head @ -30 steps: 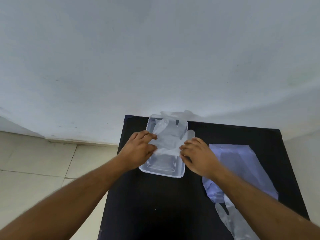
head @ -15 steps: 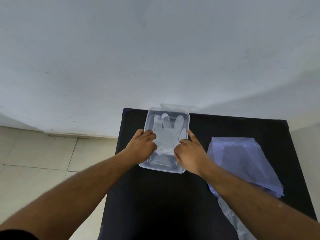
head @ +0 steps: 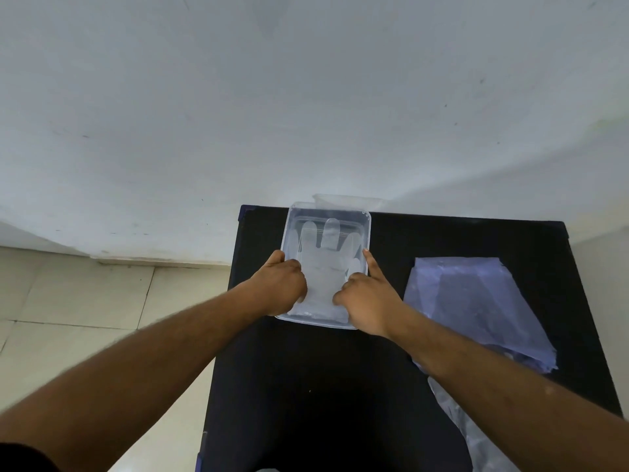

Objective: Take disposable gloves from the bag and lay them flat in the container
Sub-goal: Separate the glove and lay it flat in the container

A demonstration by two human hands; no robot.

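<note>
Clear glove [head: 325, 264] flat in container [head: 288, 233] — hands apparently pressing edges.

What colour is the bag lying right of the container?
Translucent pale purple-blue bag, on the black table; seen best in the head view.

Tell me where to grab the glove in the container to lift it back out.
Pinch the glove at its cuff, the near end between the left hand and right hand, coming from above; it lies flat, finger tips pointing away inside the container.
</note>
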